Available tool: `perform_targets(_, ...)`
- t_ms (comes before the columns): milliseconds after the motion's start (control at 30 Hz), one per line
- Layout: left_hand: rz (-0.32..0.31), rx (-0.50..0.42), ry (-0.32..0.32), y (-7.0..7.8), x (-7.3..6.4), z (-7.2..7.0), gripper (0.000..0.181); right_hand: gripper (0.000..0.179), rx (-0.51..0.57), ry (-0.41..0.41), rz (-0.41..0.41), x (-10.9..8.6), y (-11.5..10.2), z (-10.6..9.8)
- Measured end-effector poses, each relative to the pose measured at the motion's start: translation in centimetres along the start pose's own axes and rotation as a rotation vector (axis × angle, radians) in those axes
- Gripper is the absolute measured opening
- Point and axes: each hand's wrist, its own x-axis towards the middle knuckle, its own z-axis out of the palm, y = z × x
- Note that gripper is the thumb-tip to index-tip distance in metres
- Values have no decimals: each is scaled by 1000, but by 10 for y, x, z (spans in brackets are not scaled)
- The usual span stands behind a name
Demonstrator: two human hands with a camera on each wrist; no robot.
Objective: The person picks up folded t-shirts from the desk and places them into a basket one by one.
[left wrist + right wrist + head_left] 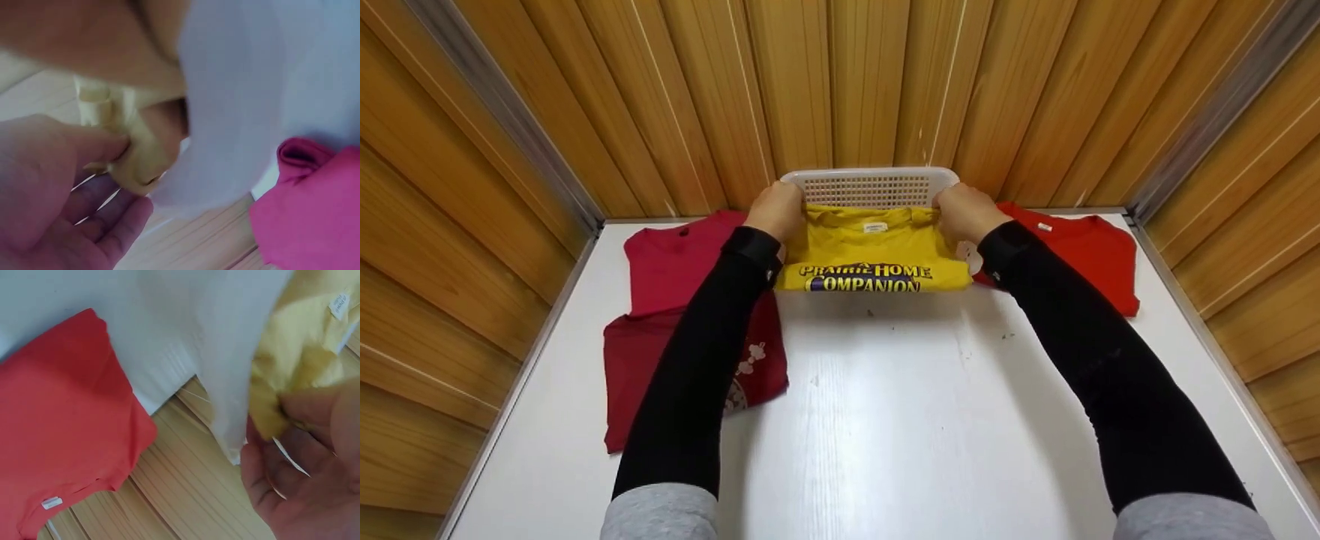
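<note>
A folded yellow T-shirt [877, 244] with "Prairie Home Companion" lettering is in front of a white plastic basket [864, 175] in the head view. My left hand [777, 211] pinches one upper corner of it, and my right hand [970, 213] pinches the other. Yellow cloth [138, 157] is between thumb and fingers in the left wrist view. The right wrist view shows the same grip on the yellow fabric [269, 413], close to the basket's blurred white wall [225, 365]. Most of the basket is hidden behind the shirt.
At the left on the white table [870, 450] lie a folded pink shirt [667, 262] and a dark red shirt [641, 375] with a pale print, partly covered by my left arm. A folded red shirt [1084, 255] lies right. Wood-panelled walls [862, 82] enclose the table.
</note>
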Motion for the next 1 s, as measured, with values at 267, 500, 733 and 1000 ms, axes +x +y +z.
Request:
perform_targets(267, 93, 110, 62, 3, 6, 5, 23, 43, -117, 44, -56, 5, 3, 5)
perform_targets(500, 60, 102, 68, -3, 9, 14, 20, 36, -172, 108, -109, 8, 2, 15)
perform_targets(733, -7, 64, 112, -2, 11, 19, 24, 32, -198, 189, -106, 13, 2, 19)
perform_targets(1000, -44, 9, 206, -2, 8, 14, 36, 31, -157, 293, -17, 16, -1, 16)
